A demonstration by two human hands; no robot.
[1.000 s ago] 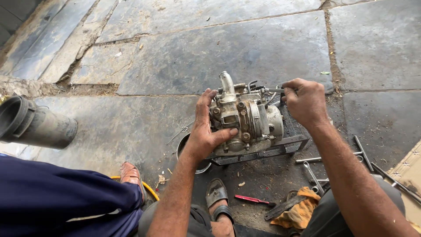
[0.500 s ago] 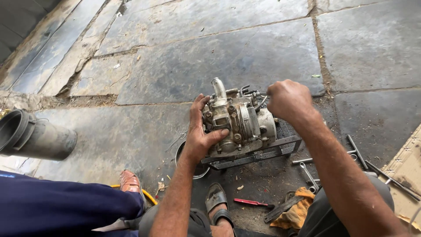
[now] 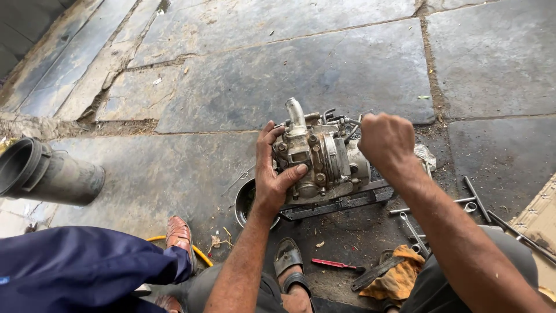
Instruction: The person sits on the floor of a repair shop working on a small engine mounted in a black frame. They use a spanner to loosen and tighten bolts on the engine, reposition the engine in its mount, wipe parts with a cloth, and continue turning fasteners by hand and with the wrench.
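Cracked stone-slab floor (image 3: 324, 64), oil-stained under engine (image 3: 321, 159); tools (image 3: 431, 217) scattered.

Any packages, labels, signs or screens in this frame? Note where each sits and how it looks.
No labels, signs or screens show.
Cardboard piece: right edge of the stone floor, beside the metal tools; flat, tan, perhaps packaging.

Single head view, steep downward, close over engine (image 3: 321, 159); floor (image 3: 260, 75) beyond, edges perhaps distorted.
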